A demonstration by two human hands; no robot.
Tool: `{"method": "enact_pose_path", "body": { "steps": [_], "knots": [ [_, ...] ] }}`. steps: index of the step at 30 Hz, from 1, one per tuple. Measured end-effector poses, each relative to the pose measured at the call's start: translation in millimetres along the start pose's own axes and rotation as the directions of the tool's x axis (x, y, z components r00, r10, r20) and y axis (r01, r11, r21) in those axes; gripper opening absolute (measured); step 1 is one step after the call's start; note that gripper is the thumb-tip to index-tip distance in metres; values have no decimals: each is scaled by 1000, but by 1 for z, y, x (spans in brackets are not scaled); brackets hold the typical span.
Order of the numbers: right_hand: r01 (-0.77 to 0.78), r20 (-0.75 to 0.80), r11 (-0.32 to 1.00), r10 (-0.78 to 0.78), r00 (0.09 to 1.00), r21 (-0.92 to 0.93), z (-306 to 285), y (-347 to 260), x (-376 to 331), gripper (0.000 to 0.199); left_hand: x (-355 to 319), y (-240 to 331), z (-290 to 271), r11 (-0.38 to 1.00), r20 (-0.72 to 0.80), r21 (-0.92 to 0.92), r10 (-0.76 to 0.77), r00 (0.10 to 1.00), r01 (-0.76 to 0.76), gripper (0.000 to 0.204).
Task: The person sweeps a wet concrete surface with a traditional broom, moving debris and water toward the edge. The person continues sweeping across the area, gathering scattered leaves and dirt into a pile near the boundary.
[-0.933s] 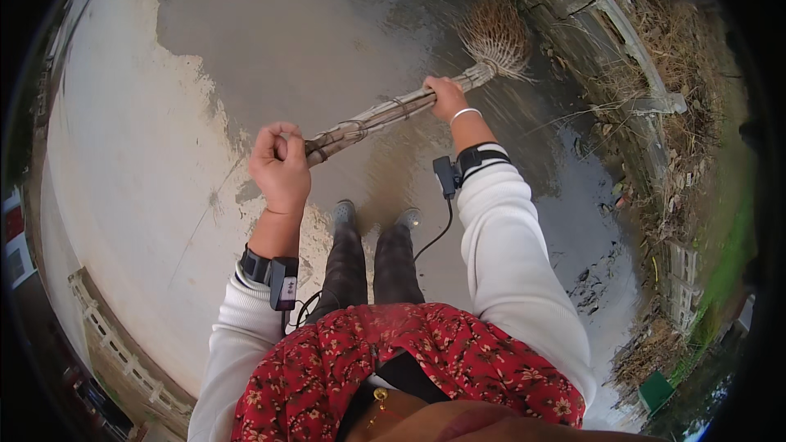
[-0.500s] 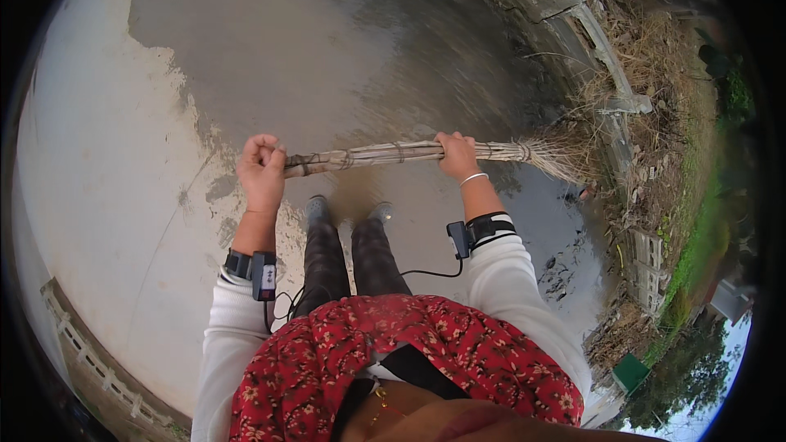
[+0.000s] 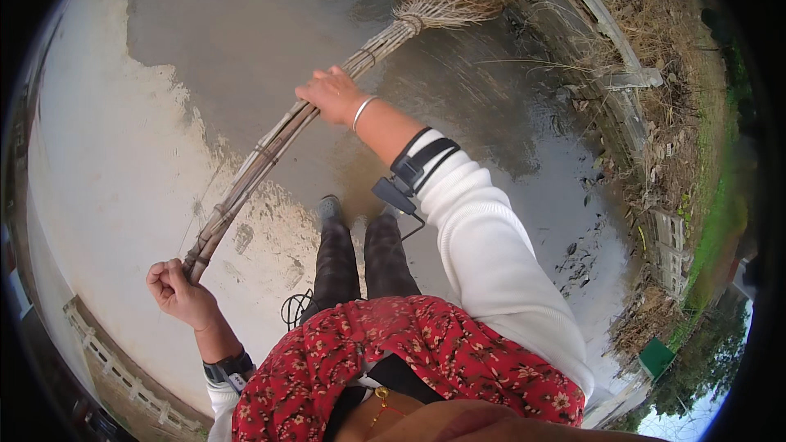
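A long twig broom point(image 3: 260, 155), a bundle of thin sticks bound at several places, slants across in front of me. Its brush end point(image 3: 446, 6) fans out at the far side, over wet ground. My right hand point(image 3: 334, 96) is closed round the upper part of the handle. At the near left, the curled fingers of my left hand point(image 3: 182, 290) are closed at the butt end of the handle; the hand itself hides part of the grip.
Muddy water point(image 3: 246, 24) covers much of the ground, bordering pale concrete point(image 3: 106, 172) on the left. My boots point(image 3: 330, 209) stand at the water's edge. A broken concrete railing point(image 3: 610, 29) with dry grass runs along the right. Dark leaves point(image 3: 577, 262) lie in the water.
The broom has swung from lying level across to a steep slant. Its brush went far and left with my right hand; my left hand came down and left with the butt.
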State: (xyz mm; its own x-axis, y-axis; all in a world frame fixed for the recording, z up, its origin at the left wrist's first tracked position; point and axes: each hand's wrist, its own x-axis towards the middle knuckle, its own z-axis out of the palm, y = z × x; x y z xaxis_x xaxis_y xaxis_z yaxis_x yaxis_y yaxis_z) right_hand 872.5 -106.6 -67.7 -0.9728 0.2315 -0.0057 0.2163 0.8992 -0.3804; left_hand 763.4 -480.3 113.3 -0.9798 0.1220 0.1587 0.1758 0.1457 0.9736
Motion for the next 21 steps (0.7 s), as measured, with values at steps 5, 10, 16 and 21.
{"method": "enact_pose_path", "body": {
  "steps": [5, 10, 16, 21],
  "knots": [
    [-181, 34, 977, 178, 983, 115, 20, 84, -11, 32, -50, -24, 110, 983, 241, 49, 158, 958, -175, 9],
    [-451, -49, 870, 469, 882, 200, 62, 139, -143, 35, -73, -48, 186, 990, 415, 86, 68, 907, -114, 8],
    [-774, 34, 624, 776, 630, 107, 78, 161, -312, 40, -135, -66, 266, 969, 682, 142, 54, 730, -203, 8],
    [-834, 16, 550, 834, 551, 36, 56, 150, -363, 40, -143, -58, 279, 984, 734, 82, 48, 678, -158, 11]
  ]
}}
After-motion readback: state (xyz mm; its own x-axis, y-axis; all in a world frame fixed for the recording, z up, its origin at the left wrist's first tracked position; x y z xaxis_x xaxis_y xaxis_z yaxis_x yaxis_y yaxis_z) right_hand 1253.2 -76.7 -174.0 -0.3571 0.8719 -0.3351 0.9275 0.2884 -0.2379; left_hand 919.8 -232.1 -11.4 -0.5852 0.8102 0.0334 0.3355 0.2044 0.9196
